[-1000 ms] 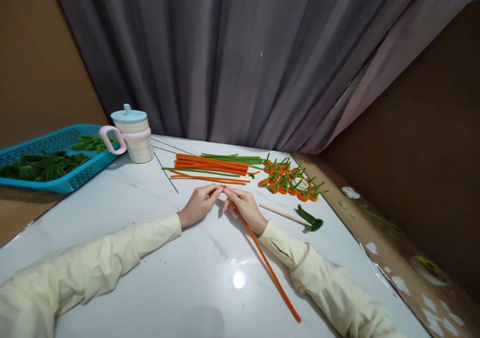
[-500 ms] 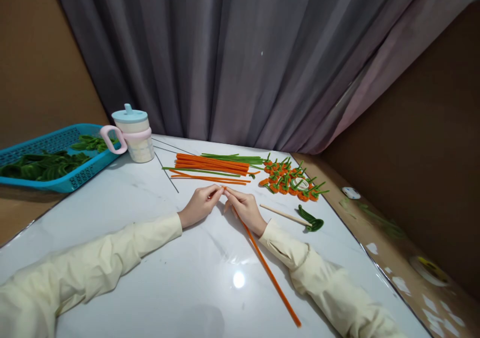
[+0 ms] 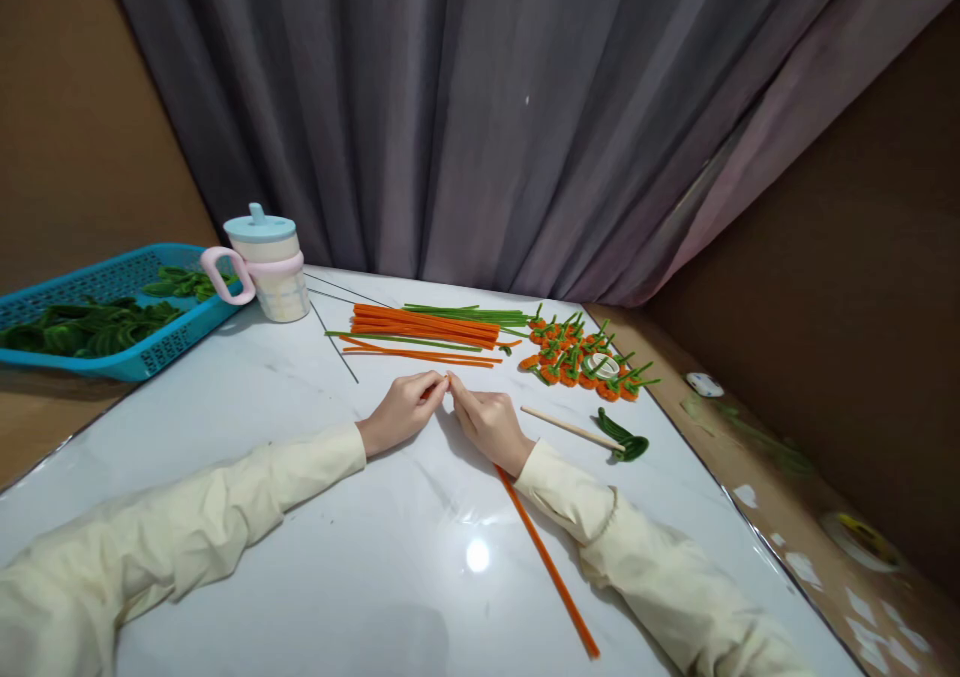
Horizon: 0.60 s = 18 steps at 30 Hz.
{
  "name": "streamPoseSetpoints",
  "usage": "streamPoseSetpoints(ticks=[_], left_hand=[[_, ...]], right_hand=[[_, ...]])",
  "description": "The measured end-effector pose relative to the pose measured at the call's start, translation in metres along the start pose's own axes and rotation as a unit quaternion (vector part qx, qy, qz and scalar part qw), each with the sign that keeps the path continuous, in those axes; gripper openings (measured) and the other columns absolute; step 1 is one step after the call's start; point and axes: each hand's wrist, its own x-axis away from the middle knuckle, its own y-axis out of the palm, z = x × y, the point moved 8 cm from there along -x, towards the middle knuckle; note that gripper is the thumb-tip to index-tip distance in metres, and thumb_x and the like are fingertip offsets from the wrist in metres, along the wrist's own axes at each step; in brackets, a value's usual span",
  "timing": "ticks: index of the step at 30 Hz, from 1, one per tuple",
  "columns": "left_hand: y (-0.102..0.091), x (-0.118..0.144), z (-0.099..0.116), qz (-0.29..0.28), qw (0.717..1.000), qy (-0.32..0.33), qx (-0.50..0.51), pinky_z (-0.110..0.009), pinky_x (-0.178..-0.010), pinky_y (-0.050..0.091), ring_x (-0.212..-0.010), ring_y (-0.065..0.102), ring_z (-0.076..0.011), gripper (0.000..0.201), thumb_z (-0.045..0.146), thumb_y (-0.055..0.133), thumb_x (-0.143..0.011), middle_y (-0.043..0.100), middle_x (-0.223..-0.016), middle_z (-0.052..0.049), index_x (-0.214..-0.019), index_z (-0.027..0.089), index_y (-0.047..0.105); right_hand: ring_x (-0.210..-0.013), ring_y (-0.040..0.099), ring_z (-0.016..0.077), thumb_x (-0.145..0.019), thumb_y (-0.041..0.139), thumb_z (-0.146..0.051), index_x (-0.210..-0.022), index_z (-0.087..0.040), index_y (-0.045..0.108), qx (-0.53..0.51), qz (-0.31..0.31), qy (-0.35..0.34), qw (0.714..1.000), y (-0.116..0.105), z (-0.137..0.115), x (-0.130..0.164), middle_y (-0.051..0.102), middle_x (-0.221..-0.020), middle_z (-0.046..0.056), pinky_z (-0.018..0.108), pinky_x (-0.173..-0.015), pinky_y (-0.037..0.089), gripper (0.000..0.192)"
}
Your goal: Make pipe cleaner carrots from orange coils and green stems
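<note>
Both hands meet fingertip to fingertip mid-table. Left hand [image 3: 401,409] and right hand [image 3: 487,419] each pinch the far end of one orange pipe cleaner [image 3: 551,577]; the pinch itself is tiny, so exact finger placement is hard to tell. The cleaner's long axis runs from the fingertips back under the right palm & wrist, then diagonally toward the person's right along the sleeve. The right hand is nearer its length; the left touches only the tip. The mid stretch is hidden under the right hand.

Just beyond the fingertips: loose orange & green stems [image 3: 424,329]. Off the right hand: finished carrot shapes [image 3: 581,362], a wooden stick [image 3: 566,427], a green leaf piece [image 3: 622,437]. Beyond the left hand: a lidded cup [image 3: 270,262] and a blue tray [image 3: 90,312], cut off at the frame edge.
</note>
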Motion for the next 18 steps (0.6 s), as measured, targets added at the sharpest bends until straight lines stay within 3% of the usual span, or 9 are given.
streamPoseSetpoints(ticks=[9,18], left_hand=[[-0.001,0.0,-0.003,-0.01,0.999,-0.017,0.035,-0.021,-0.051,0.031,-0.049,0.035,-0.0093,0.03,0.031,0.041,-0.086,0.04,-0.051,0.004,-0.059,0.017,0.044],[0.0,0.001,-0.005,-0.022,0.998,-0.027,0.061,-0.022,-0.05,0.031,-0.049,0.036,-0.0094,0.028,0.031,0.041,-0.086,0.041,-0.052,0.005,-0.063,0.016,0.05]], right_hand=[[-0.049,0.053,0.0139,-0.091,0.033,-0.008,-0.135,-0.003,0.039,0.156,-0.019,-0.098,0.983,0.004,-0.015,0.0,0.058,-0.056,0.003,0.025,-0.049,0.037,0.044],[-0.052,0.054,0.0181,-0.088,0.033,-0.001,-0.133,0.004,0.038,0.257,-0.065,-0.134,0.955,0.008,-0.025,-0.001,0.056,-0.058,0.007,0.029,-0.046,0.038,0.045]])
